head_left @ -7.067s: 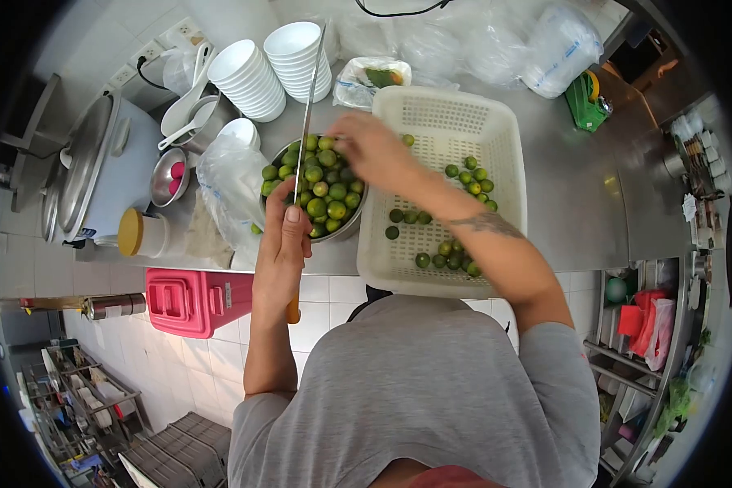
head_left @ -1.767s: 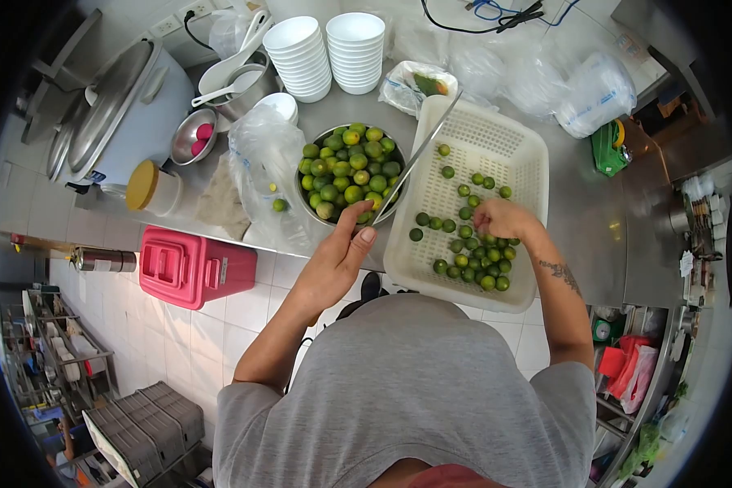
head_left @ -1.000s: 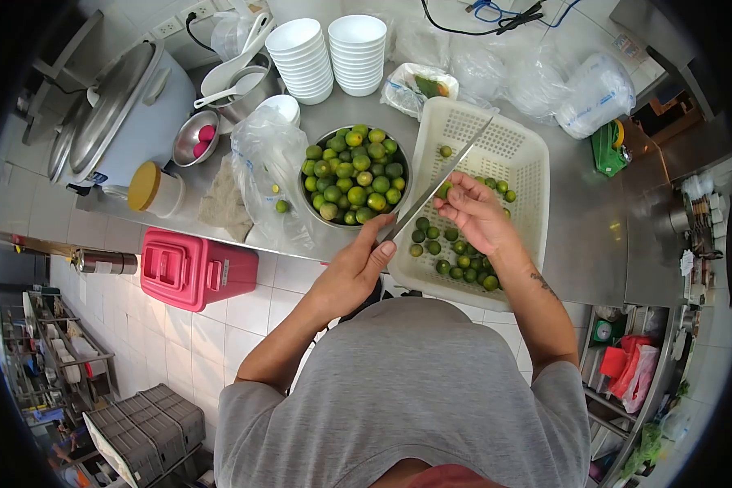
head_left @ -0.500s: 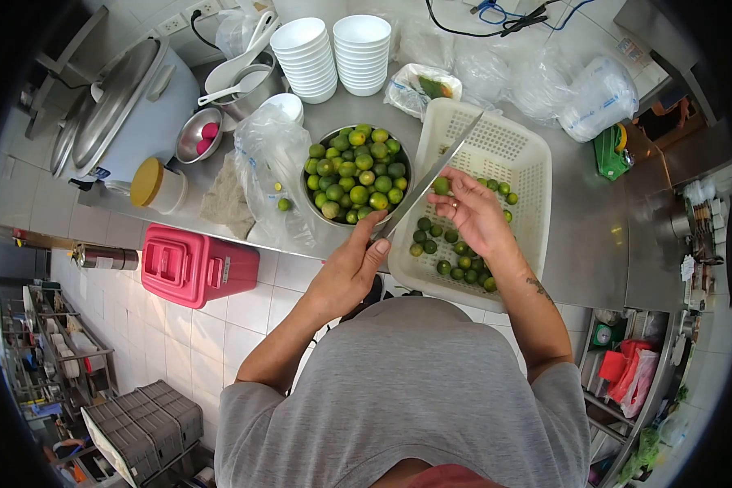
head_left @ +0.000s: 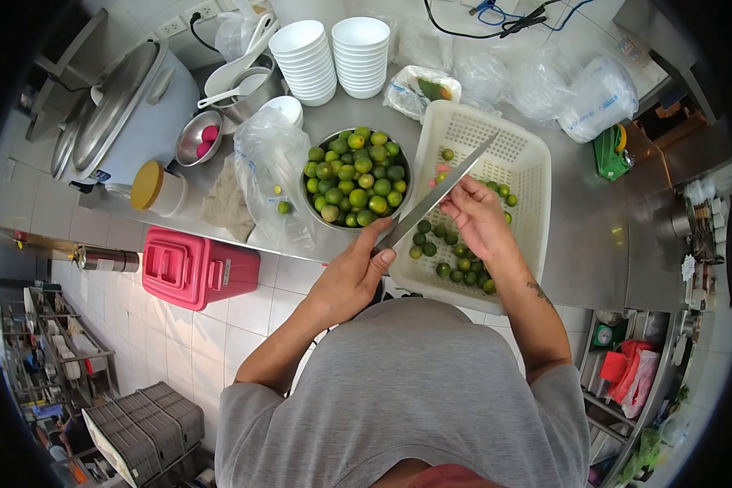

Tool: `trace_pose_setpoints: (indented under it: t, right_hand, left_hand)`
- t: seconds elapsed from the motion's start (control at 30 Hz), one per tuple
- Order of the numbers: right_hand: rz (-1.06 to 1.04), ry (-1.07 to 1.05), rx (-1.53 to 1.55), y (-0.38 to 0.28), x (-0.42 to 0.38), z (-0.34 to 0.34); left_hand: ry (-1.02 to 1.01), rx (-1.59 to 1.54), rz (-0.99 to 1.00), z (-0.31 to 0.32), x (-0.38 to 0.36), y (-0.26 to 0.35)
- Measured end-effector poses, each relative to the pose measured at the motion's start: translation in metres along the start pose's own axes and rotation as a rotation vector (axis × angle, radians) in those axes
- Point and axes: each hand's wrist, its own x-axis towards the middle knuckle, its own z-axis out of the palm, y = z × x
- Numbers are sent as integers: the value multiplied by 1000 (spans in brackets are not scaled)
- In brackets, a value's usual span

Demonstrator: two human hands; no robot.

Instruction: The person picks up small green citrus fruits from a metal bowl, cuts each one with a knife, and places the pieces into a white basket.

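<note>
My left hand [head_left: 348,281] is closed round the handle end of a long knife [head_left: 443,188], its blade slanting up and to the right over a white perforated basket [head_left: 539,236]. My right hand [head_left: 476,213] is closed beside the blade, above the basket, with its fingertips partly behind the steel. A small green lime [head_left: 440,178] shows at those fingertips, mostly hidden by the blade. Several green limes [head_left: 469,264] lie in the basket below, and a single lime [head_left: 447,154] is beyond the blade. Left of the knife, a metal bowl [head_left: 307,195] is heaped with green and yellowish limes [head_left: 356,175].
Stacked white bowls [head_left: 359,57] stand at the back of the steel counter. A clear plastic bag [head_left: 268,163], a cloth [head_left: 228,203] and a yellow-lidded tub [head_left: 159,189] lie to the left. A pink bin [head_left: 199,268] stands on the floor.
The knife blade has shifted slightly right and down, and now crosses in front of my right fingertips. A lime appears beyond the blade in the basket. My left hand has moved slightly right.
</note>
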Motion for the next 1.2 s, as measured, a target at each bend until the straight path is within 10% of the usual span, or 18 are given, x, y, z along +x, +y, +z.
trace_pose_setpoints:
  t: [1.03,1.2]
  right_hand:
    - [11,-161,-513,28,-17,49]
    - [-415,-62,-1049,7,42,40]
  left_hand:
    - [137,-35,164,-1,22,-13]
    - [108,-242,-27,-23,14,12]
